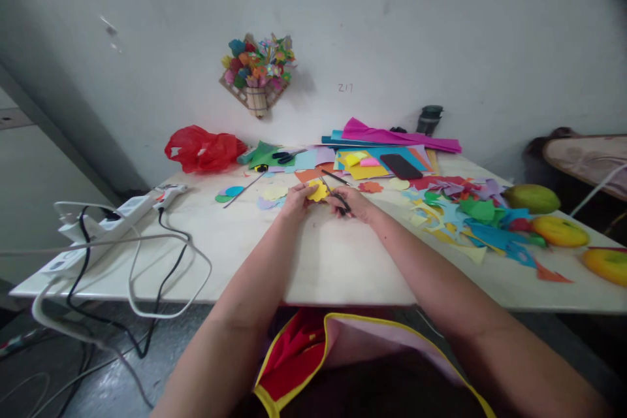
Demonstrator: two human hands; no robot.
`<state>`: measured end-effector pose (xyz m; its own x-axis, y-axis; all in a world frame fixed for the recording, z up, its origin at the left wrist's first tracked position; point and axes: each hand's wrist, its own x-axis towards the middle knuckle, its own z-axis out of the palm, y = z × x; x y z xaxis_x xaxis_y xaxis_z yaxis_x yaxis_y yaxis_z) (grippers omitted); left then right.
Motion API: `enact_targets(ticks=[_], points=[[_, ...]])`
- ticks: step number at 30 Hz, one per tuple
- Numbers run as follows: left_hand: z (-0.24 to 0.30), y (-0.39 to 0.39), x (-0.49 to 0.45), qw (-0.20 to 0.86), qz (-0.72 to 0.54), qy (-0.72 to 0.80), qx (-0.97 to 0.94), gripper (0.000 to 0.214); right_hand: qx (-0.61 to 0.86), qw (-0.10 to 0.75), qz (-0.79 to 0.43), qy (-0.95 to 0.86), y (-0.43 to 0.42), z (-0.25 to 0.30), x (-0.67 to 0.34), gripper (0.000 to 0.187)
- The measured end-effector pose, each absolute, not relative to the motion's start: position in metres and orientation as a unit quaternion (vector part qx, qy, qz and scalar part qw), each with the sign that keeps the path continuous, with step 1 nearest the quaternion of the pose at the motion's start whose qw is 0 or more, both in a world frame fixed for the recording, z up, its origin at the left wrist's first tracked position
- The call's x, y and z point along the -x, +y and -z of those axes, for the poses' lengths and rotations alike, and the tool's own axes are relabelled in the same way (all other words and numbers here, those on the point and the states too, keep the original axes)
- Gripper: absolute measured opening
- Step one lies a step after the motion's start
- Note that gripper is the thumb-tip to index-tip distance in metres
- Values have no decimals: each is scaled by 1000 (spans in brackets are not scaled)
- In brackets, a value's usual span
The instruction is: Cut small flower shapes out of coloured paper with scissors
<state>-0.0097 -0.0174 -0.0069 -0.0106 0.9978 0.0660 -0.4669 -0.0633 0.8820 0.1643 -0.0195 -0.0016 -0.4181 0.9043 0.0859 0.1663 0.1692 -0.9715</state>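
Over the middle of the white table, my left hand (294, 201) pinches a small yellow paper flower (318, 191) with a scalloped edge. My right hand (353, 201) is closed on the dark handles of a pair of scissors (345, 206). The scissor blades point up and left, at the flower's right edge; whether they touch the paper I cannot tell. Just beyond my hands lies a dark pen or pencil (335, 177). An orange paper flower (371, 187) rests to the right of my right hand, and pale yellow paper pieces (275, 192) lie left of my left hand.
Colourful paper scraps (482, 211) and mangoes (560, 231) cover the right side of the table (353, 268). A phone (400, 166), paper sheets and a second pair of scissors (284, 157) lie behind. A red plastic bag (203, 149) sits back left; a power strip (115, 228) with cables runs along the left.
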Motion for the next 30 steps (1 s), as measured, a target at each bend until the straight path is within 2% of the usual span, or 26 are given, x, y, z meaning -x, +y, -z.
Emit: enact_targets(ticks=[9, 30], points=[[4, -19, 5, 589, -631, 346, -368, 22, 383, 359, -511, -680, -19, 4, -164, 33], [0, -24, -5, 560, -660, 362, -347, 22, 402, 365, -518, -661, -22, 1, -159, 24]])
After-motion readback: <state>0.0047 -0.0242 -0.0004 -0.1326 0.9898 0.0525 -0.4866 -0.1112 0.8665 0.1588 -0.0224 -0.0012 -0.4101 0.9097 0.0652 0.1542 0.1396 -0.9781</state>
